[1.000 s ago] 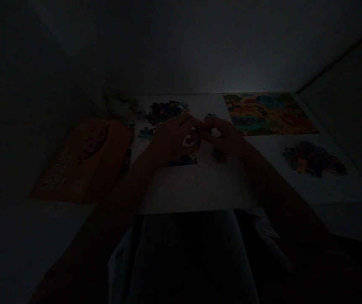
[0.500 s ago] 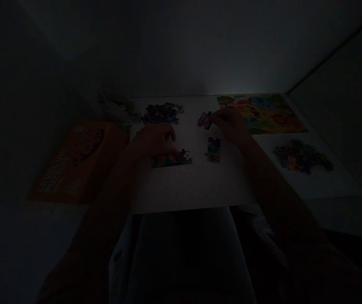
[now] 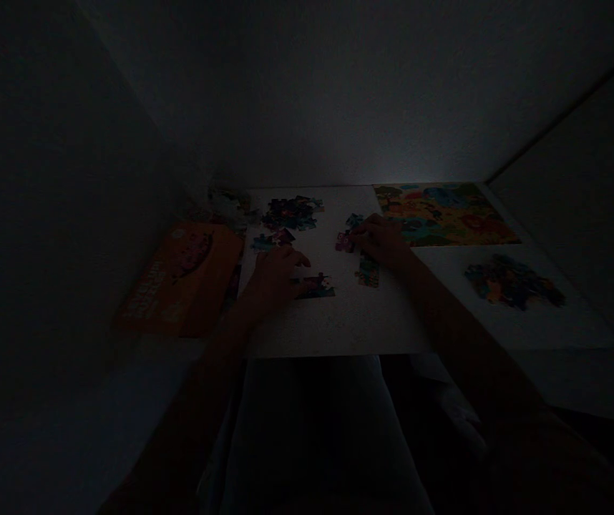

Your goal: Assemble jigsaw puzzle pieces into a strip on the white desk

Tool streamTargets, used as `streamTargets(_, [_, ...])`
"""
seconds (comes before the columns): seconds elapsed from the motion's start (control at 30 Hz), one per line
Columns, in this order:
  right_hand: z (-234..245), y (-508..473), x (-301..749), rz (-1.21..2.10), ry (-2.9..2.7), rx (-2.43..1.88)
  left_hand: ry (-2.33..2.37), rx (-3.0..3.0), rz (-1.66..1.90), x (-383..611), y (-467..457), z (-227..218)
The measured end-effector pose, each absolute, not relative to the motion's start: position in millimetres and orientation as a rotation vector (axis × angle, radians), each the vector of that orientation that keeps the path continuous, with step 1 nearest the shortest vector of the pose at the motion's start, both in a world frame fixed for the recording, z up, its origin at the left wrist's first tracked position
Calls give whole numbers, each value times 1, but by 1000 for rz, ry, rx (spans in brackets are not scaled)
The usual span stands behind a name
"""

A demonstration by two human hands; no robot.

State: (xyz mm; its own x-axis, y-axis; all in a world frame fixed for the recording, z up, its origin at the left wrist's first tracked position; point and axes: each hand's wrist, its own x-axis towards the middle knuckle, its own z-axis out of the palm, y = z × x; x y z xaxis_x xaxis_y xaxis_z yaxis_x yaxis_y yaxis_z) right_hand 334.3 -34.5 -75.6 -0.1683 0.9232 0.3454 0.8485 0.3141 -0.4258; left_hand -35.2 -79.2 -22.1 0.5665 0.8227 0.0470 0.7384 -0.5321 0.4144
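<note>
The light is very dim. My right hand (image 3: 383, 242) pinches a pinkish-purple puzzle piece (image 3: 344, 242) low over the white table (image 3: 333, 325). Just behind that piece lies a bluish puzzle piece (image 3: 354, 220). A small block of joined pieces (image 3: 368, 273) shows below my right hand, its upper part hidden by the fingers. My left hand (image 3: 276, 270) is open, fingers curved and apart, beside a joined strip of puzzle pieces (image 3: 318, 286). Its thumb is at the strip's left part and hides it. Loose purple and teal pieces (image 3: 275, 237) lie just beyond the left hand.
A dark pile of puzzle pieces (image 3: 292, 212) lies at the back. An orange puzzle box (image 3: 181, 279) stands at the left, with a crumpled clear bag (image 3: 226, 200) behind it. At the right are a colourful animal picture sheet (image 3: 449, 213) and another heap of pieces (image 3: 514, 281).
My right hand has brought the purple piece down and nearer the joined block, and the bluish piece now shows behind it. My left hand stays by the strip. The view has shifted slightly.
</note>
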Motion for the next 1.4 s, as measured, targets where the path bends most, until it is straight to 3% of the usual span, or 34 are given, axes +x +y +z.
streamTargets(0.2, [-78,-42,336,110,-2095,-1534,1422,2472,550,-70,-150,-63])
streamTargets(0.53, [-81,-39,332,39,-2066,-1569,1295,2489,677,-91,-160,-86])
streamTargets(0.83, [-74,-102,323,-13,-2042,-1721,1409,2526,610,-87,-170,-76])
streamTargets(1.17, [-77,-173,321,191,-2170,-1666,1527,2443,546,-80,-168,-59])
streamTargets(1.4, [-85,-176,317,17,-1908,-1811,1542,2461,487,-82,-158,-67])
